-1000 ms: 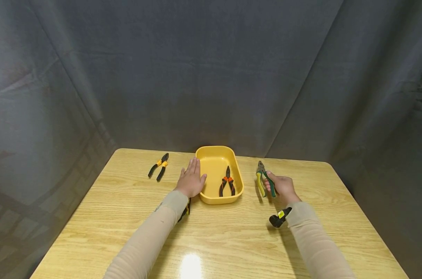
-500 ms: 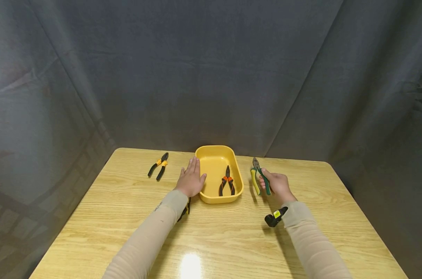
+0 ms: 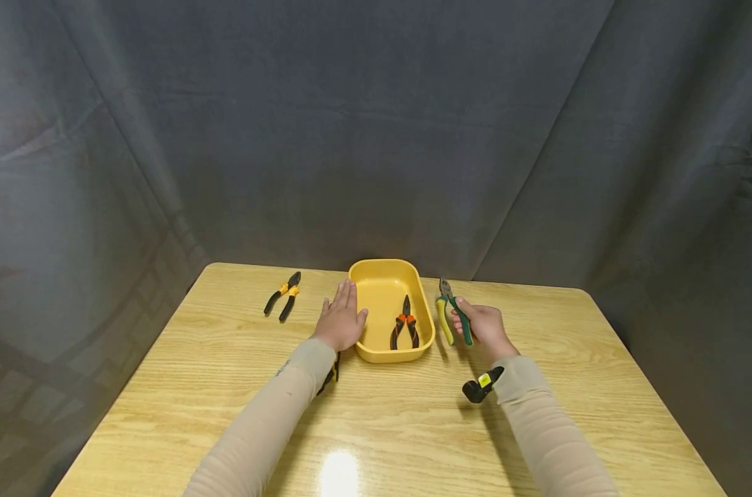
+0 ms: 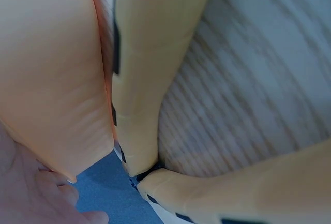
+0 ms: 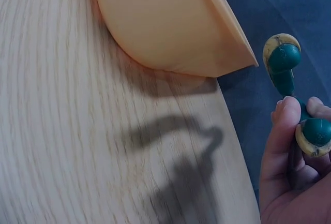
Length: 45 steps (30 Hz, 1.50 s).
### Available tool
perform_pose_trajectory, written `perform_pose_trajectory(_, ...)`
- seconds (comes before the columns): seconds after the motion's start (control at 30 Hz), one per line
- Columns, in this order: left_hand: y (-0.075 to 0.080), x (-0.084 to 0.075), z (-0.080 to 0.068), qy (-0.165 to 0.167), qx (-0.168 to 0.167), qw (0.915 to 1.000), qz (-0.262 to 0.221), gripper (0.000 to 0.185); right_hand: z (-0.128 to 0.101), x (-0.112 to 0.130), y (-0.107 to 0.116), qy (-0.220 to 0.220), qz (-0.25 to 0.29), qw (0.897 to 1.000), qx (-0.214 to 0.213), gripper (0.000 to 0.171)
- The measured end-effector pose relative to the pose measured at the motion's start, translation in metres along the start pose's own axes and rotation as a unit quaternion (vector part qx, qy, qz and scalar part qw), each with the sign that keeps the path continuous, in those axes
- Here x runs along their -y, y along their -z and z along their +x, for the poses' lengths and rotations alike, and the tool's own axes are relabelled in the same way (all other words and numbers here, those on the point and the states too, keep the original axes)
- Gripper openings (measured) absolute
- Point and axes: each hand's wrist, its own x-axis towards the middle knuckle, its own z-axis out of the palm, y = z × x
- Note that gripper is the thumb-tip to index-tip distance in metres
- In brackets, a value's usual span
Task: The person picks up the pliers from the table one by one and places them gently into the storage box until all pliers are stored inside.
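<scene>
Three pairs of pliers show on the wooden table [image 3: 227, 386]. One, the green and yellow pliers [image 3: 453, 320], is gripped in the right hand [image 3: 483, 328], fingers curled round its handles, lifted clear of the wood just beside the right wall of the yellow tray [image 3: 427, 317]; the right wrist view shows the handle ends [image 5: 282, 58] poking out past the fingertips. The tray stands near the middle of the table's far edge, and the orange-handled pliers [image 3: 404, 324] lie inside it toward its near end. The left hand [image 3: 341, 320] lies flat on the table against the tray's left wall, fingers straight and together, thumb apparently touching the rim, though the left wrist view is too close to settle that. The black and yellow pliers [image 3: 283, 295] lie toward the far left corner, well apart from both hands.
</scene>
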Motion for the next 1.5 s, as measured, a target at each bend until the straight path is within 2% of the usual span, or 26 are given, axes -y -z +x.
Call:
perform_pose_trajectory(0.23, -0.001, -0.001, 0.001, -0.004, -0.001, 1.0, -0.004, 0.069, 0.002, -0.001, -0.002, 0.009, 0.021, 1.0, 0.017, 0.049)
perform_pose_trajectory(0.4, 0.0, -0.001, 0.001, -0.006, 0.002, 1.0, -0.003, 0.069, 0.002, -0.001, -0.005, 0.013, 0.005, 1.0, 0.017, 0.045)
perform_pose_trajectory(0.83, -0.003, 0.0, 0.002, -0.012, -0.003, 0.9999, -0.01, 0.069, -0.001, 0.005, -0.02, 0.003, 0.014, 1.0, 0.012, 0.051)
perform_pose_trajectory(1.17, -0.002, 0.0, 0.001, -0.014, 0.002, 0.9998, -0.013, 0.07, -0.001, 0.01, -0.028, 0.014, 0.007, 1.0, 0.01, 0.052)
perform_pose_trajectory(1.5, 0.001, 0.008, 0.002, -0.004, 0.006, 0.9999, -0.012, 0.069, 0.002, 0.013, -0.05, 0.019, 0.012, 1.0, 0.015, 0.048)
